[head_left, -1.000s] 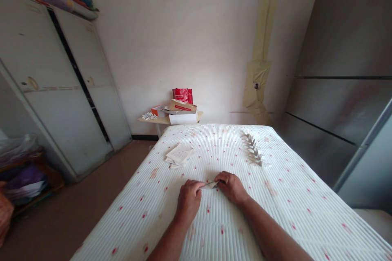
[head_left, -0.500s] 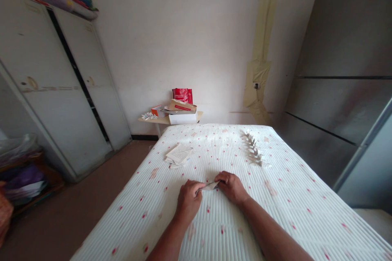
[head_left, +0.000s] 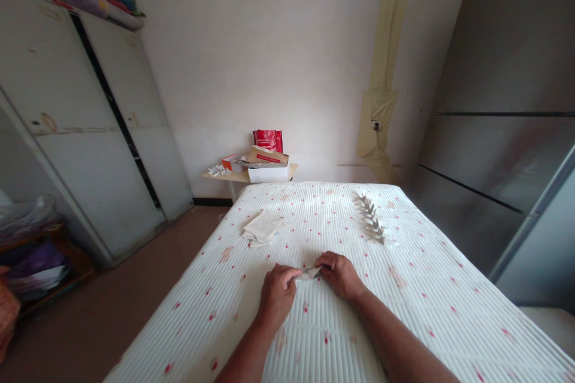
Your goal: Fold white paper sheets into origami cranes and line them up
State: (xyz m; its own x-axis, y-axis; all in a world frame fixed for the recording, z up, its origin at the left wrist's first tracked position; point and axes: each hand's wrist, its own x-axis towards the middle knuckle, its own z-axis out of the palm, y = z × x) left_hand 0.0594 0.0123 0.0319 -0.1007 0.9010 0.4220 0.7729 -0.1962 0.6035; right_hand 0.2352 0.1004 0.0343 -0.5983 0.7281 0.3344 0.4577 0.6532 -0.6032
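A small folded piece of paper (head_left: 309, 274) lies between my hands, just above the white ribbed cloth (head_left: 323, 323). My left hand (head_left: 279, 292) pinches its left end, thumb and fingers pressed together. At the other end, my right hand (head_left: 339, 274) grips the paper with bent fingers, which hide part of it. Beyond my left hand is a loose stack of printed paper sheets (head_left: 263, 227). Farther off to the right stands a row of several folded paper pieces (head_left: 371, 218) with pointed tips.
Behind the cloth-covered surface, a small table (head_left: 240, 177) bears a white box (head_left: 268, 175), a red bag (head_left: 268, 140) and a pile of small white pieces (head_left: 218, 170). A grey cabinet (head_left: 90, 125) stands left, a large grey refrigerator-like unit (head_left: 489, 149) right.
My left thumb and fingertips have shifted very slightly to the right along the paper. Everything else looks the same.
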